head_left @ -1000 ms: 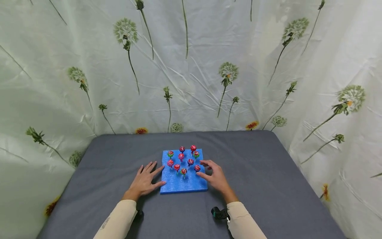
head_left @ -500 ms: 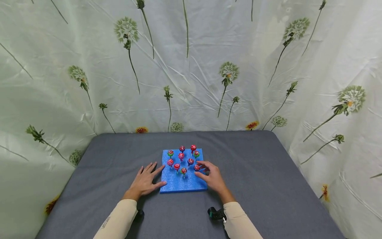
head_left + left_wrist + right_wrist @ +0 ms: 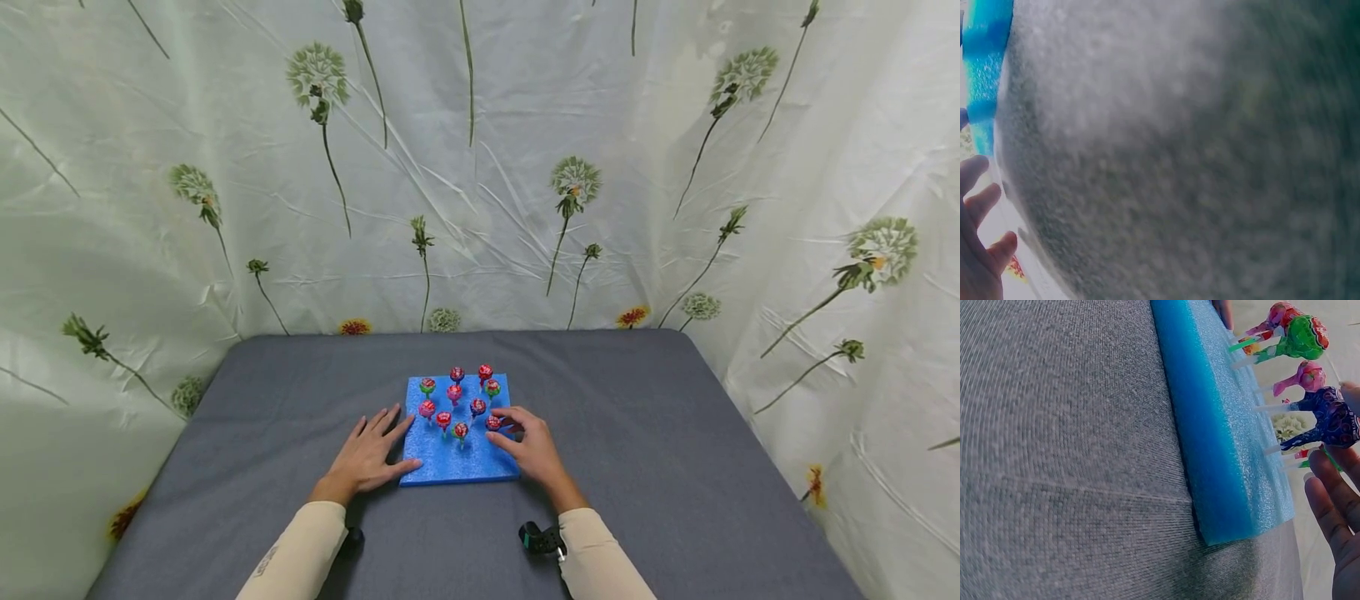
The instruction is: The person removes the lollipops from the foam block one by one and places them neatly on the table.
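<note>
Now | step: I judge I'm reaching for the near-right lollipop [image 3: 492,422] standing in the blue foam block [image 3: 450,462] mid-table | right hand [image 3: 534,452] fingers loosely spread beside it, holding nothing | left hand [image 3: 367,457] flat, steadying foam | next: pinch stick, lift straight.

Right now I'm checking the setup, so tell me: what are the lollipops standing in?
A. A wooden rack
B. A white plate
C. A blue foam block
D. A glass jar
C: the head view shows the lollipops stuck upright by their sticks in a flat blue foam block on the grey table, with the left hand at its left edge and the right hand at its right.
</note>
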Demonstrator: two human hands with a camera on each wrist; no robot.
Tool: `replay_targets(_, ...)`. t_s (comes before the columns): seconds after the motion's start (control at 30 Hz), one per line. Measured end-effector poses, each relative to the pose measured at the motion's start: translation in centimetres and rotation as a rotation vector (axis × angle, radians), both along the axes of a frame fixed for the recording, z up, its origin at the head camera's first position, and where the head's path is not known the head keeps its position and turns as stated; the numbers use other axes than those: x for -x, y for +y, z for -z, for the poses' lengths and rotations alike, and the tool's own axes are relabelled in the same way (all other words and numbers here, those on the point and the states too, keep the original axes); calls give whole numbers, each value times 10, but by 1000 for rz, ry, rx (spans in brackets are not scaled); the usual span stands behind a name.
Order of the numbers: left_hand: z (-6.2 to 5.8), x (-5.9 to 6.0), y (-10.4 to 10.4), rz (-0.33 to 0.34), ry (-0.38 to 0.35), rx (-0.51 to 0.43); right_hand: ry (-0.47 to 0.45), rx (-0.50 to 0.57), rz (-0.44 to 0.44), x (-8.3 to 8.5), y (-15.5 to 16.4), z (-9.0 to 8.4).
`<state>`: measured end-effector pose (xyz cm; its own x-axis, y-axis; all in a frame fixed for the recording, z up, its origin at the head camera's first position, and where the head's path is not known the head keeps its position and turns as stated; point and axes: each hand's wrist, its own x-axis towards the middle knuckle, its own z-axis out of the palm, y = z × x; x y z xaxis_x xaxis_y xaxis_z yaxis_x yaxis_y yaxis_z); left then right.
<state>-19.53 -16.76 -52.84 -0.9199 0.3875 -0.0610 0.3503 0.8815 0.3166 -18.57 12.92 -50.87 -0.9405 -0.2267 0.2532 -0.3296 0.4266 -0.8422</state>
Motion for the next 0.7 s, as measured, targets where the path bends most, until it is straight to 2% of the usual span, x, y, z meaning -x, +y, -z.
replay_targets(0.33,2,2,2,-23,-23,17,8,2,12,1,-2,0)
replay_targets(0.7,-1,2,5,-34,-36,3,25,-80,50,3,-5,1)
